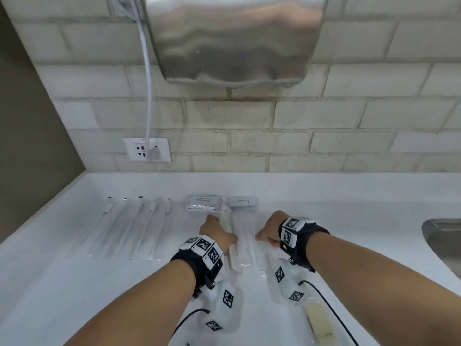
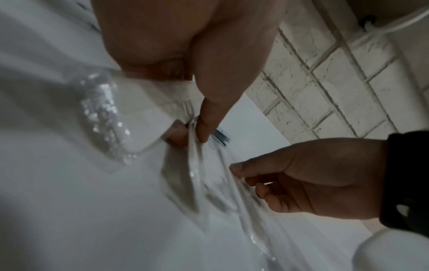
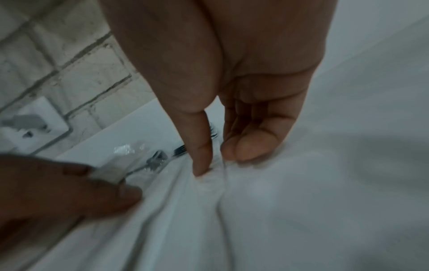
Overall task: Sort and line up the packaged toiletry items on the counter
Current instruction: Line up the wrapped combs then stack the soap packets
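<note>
Two long white items in clear wrappers [image 1: 240, 248] lie lengthwise on the white counter [image 1: 74, 283] between my hands. My left hand [image 1: 220, 236] pinches the left packet's film between thumb and fingers [image 2: 197, 133]. My right hand [image 1: 265, 237] pinches the right edge of the clear wrapper [image 3: 185, 201] with forefinger and thumb [image 3: 216, 161]. Behind them, near the wall, sit a stack of shampoo sachets [image 1: 203, 203] and a second sachet stack [image 1: 243, 202]. To the left, several long clear packets [image 1: 134, 228] lie side by side in a row.
A yellowish item in a clear packet [image 1: 319, 320] lies near the front right. A steel sink [image 1: 444, 243] cuts into the counter at the right. A hand dryer [image 1: 234, 38] hangs on the tiled wall above, its cord plugged into a socket [image 1: 147, 149].
</note>
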Tool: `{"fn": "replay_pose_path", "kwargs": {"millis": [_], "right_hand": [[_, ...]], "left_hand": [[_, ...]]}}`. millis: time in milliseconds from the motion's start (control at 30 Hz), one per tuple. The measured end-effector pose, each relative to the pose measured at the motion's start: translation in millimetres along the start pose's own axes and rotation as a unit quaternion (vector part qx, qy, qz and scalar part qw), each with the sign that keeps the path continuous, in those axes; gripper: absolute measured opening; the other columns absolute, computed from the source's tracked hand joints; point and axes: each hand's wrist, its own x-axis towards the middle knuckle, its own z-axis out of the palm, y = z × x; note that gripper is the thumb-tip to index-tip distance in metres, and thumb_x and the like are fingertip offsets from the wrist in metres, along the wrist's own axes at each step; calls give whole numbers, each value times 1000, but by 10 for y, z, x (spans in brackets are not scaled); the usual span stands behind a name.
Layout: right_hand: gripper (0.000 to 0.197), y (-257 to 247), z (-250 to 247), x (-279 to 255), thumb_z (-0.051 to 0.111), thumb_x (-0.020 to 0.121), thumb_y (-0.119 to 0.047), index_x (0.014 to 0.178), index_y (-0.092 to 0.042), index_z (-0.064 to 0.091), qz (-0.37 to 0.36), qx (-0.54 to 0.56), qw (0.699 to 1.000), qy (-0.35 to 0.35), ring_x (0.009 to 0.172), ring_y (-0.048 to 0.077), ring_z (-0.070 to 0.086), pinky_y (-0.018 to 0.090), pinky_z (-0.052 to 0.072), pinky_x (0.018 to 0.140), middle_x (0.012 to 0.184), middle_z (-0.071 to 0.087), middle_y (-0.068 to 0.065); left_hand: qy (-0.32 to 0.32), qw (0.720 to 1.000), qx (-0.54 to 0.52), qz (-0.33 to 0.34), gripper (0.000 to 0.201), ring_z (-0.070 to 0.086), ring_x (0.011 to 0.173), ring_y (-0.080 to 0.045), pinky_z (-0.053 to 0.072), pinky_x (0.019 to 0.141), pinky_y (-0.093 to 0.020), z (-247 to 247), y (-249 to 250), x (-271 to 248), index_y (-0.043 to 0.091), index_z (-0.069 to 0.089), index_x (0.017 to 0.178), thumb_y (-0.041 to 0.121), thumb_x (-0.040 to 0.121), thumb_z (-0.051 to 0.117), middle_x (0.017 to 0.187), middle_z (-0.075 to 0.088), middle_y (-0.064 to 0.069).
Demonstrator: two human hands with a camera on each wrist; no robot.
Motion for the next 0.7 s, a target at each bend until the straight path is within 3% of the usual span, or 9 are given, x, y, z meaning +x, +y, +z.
{"fn": "replay_pose_path", "kwargs": {"millis": [67,100,167,267,367,433,533,700], "right_hand": [[24,-21,5,-41,73,62,-34,67,-16,59,-22,-24,999,16,62,22,63,24,52,67,65,65,1],[28,-13,10,-46,74,64,-31,84,-17,61,-42,-20,999,26,78,23,67,26,53,73,81,67,2],[40,-17,17,-100,73,75,-25,110,-17,56,-95,12,995,40,104,22,61,28,49,84,109,60,2],[42,-60,58,-243,66,84,-31,124,-24,54,-215,-20,976,20,117,20,51,28,41,96,128,51,1],[48,-85,133,-349,61,85,-38,132,-32,51,-241,-139,960,-31,127,20,39,35,38,104,135,44,-2],[51,-90,152,-404,60,86,-36,136,-31,49,-241,-186,952,-39,129,20,36,37,39,104,135,43,-1],[52,-118,171,-468,60,85,-34,136,-30,48,-243,-191,951,-22,127,21,36,37,41,102,133,43,1],[47,-258,271,-601,59,88,-29,134,-27,49,-308,-158,938,-2,126,23,39,37,39,103,132,48,5]], "left_hand": [[3,1000,3,1,53,52,60,-10,38,32,-11,-25,-8,3,5,43,119,23,77,72,103,58,-6],[5,1000,1,2,51,54,61,-10,37,34,-13,-45,-17,3,6,45,117,23,78,71,103,60,-6],[11,1000,1,-3,39,54,58,-7,35,38,-14,-97,-52,17,7,48,112,21,80,66,100,62,-5],[28,1000,9,-8,27,58,65,-14,35,48,-17,-178,-96,44,8,51,103,21,82,60,99,65,-6],[33,999,1,-13,36,59,97,-27,39,72,-24,-232,-106,23,5,51,116,23,85,59,105,60,-8],[29,999,-14,-17,41,57,110,-30,37,79,-25,-255,-103,-4,4,48,125,20,89,55,117,59,-11],[27,999,-24,-16,41,57,111,-30,39,81,-26,-275,-123,-25,4,47,127,18,89,53,122,60,-13],[38,999,-10,-14,40,60,101,-26,45,82,-28,-336,-256,-76,4,52,119,23,86,63,109,62,-9]]}}
